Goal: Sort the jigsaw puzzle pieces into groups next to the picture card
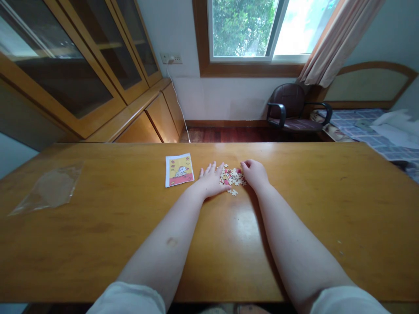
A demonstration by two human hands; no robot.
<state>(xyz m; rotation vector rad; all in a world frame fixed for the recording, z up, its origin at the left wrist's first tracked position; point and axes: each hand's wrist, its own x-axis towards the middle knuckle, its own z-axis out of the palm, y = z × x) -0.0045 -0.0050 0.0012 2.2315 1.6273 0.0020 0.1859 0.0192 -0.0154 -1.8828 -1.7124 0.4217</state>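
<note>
A small heap of jigsaw puzzle pieces, cream-backed with some red and yellow faces, lies on the wooden table between my hands. My left hand rests flat at the heap's left side, fingers spread, the thumb by the near pieces. On the heap's right side, my right hand is curled with its fingertips bent toward the pieces; whether it pinches one is hidden. Left of my left hand lies a picture card showing a white cartoon figure on yellow and red.
The wooden table stretches wide to both sides. A clear plastic bag lies at its left. Beyond the far edge stand a dark office chair, a bed and a glass-door cabinet. A white cord hangs from a wall socket.
</note>
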